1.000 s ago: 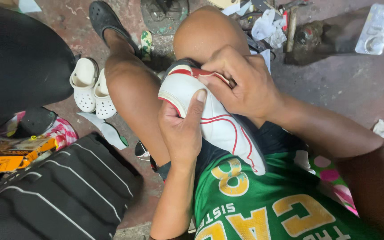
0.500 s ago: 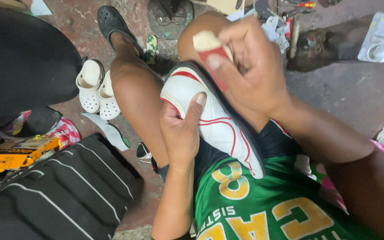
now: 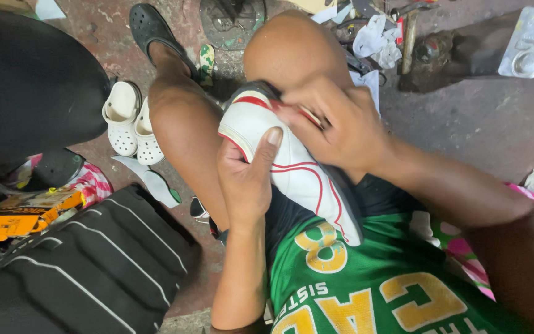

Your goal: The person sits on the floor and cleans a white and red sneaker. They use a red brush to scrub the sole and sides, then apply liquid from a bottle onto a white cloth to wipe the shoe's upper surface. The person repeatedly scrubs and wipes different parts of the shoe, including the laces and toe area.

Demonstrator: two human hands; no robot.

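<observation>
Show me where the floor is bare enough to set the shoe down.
Barest floor lies right of the right hand, below the clear plastic pack. Crowded: rags and tools beyond the knee; white clogs and black case left of the left hand.

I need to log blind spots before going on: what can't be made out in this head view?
- Right hand: blurred; whatever it presses to the white shoe is hidden under its fingers.
- Shoe sole: turned away, lower end against the green jersey.
- Clutter on the floor: too small, cut by top edge.
</observation>
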